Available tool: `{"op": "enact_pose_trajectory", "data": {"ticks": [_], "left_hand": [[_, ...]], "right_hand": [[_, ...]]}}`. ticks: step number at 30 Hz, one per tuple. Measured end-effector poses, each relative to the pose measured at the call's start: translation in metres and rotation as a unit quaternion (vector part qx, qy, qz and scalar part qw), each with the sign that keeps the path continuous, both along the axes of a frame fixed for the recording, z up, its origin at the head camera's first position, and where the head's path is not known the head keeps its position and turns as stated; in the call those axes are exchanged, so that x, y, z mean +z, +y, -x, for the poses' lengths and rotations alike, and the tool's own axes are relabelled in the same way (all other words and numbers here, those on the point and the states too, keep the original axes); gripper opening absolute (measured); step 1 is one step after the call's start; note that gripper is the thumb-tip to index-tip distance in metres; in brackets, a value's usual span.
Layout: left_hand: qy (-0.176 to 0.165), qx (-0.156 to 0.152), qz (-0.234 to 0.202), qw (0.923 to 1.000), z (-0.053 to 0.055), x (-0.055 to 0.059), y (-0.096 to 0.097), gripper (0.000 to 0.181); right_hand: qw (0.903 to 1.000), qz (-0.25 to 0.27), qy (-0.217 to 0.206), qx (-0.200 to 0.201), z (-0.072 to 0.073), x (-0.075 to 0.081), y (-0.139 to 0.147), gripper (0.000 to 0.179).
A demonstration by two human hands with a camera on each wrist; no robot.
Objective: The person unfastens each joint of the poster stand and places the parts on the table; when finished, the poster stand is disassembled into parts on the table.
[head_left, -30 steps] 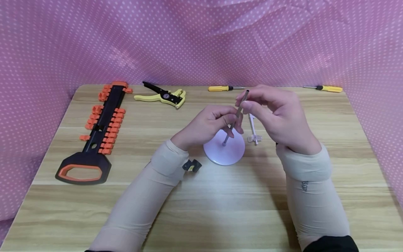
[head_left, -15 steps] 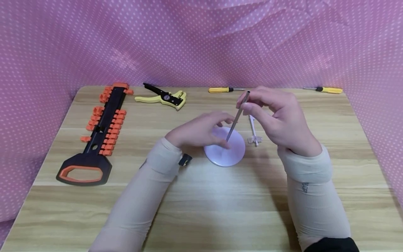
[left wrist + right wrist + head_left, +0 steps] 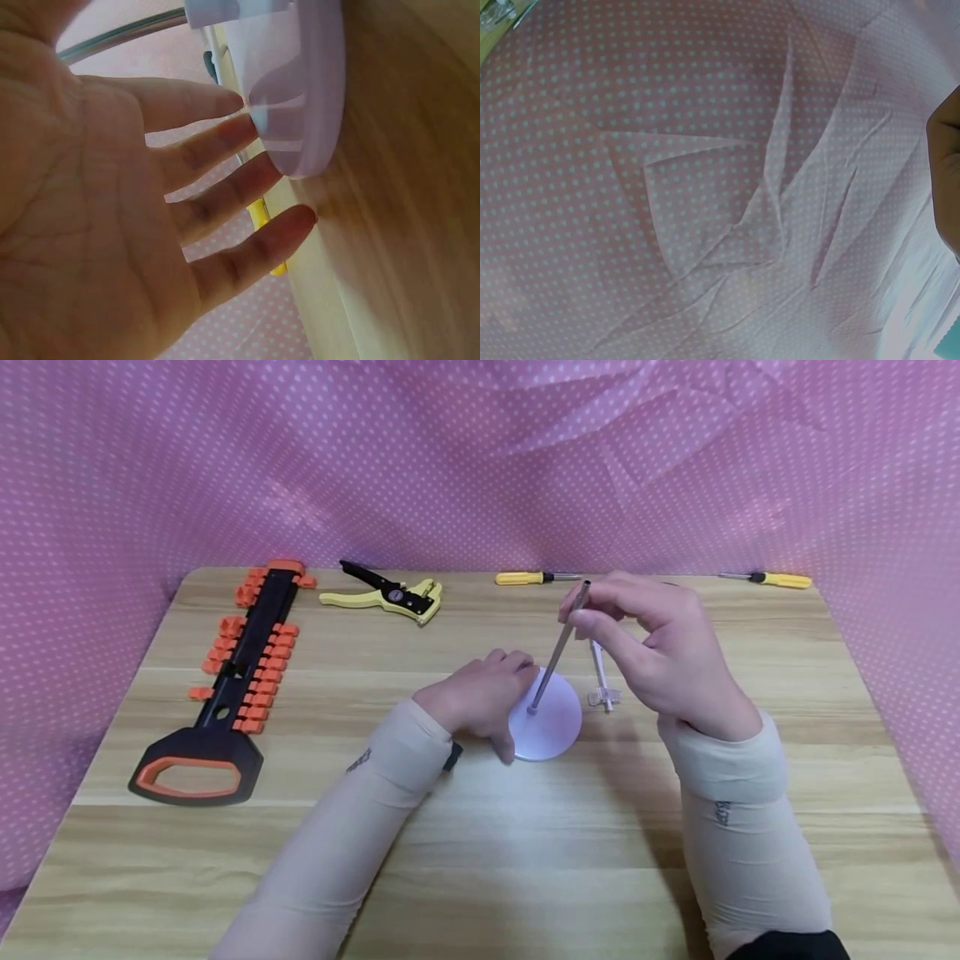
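Note:
A thin metal rod (image 3: 558, 647) leans to the right from the socket at the middle of a round white base (image 3: 558, 727) on the table. My right hand (image 3: 660, 643) pinches the rod near its top between thumb and fingers. At the base's left rim lies my left hand (image 3: 483, 697), thumb on the near side and fingers on the far side. The left wrist view shows those fingers (image 3: 225, 187) spread and fairly straight, with some tips against the rim of the base (image 3: 322, 97). Only a sliver of the right hand (image 3: 946, 172) enters the right wrist view.
A white rod with a clear plastic piece (image 3: 603, 693) lies right of the base. Wire strippers (image 3: 397, 596) and two yellow-handled screwdrivers (image 3: 521, 578) lie along the back edge. At left is a black rack with orange clips (image 3: 255, 643). Pink dotted cloth (image 3: 480, 460) hangs behind.
My left hand has let go of the rod and moved down and left to the rim of the base. The right hand keeps its pinch on the rod's top.

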State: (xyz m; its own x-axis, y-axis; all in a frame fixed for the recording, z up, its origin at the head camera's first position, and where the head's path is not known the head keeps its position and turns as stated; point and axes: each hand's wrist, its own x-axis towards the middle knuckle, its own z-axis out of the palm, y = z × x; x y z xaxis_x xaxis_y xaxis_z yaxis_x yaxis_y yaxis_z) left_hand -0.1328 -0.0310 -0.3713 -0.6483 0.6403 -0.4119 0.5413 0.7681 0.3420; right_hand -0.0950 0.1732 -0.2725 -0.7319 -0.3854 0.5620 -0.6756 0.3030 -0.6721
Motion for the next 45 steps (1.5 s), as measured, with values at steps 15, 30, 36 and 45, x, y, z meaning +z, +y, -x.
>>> {"op": "enact_pose_trajectory", "data": {"ticks": [15,30,36,45], "left_hand": [[0.026,-0.007,0.017,0.9995,0.000,-0.003,0.001,0.129],[0.024,-0.009,0.021,0.9994,0.000,-0.001,0.001,0.130],[0.027,-0.013,0.022,0.9993,0.000,-0.002,0.001,0.129],[0.030,-0.015,0.016,0.9993,0.000,0.000,0.001,0.127]], "right_hand": [[0.9977,-0.066,-0.013,-0.011,0.000,0.002,0.008,0.014],[0.9870,-0.154,-0.037,0.030,0.009,-0.008,0.012,0.011],[0.9760,-0.214,-0.019,0.038,0.012,-0.012,0.014,0.013],[0.9745,-0.222,0.013,0.031,0.014,-0.014,0.013,0.014]]}}
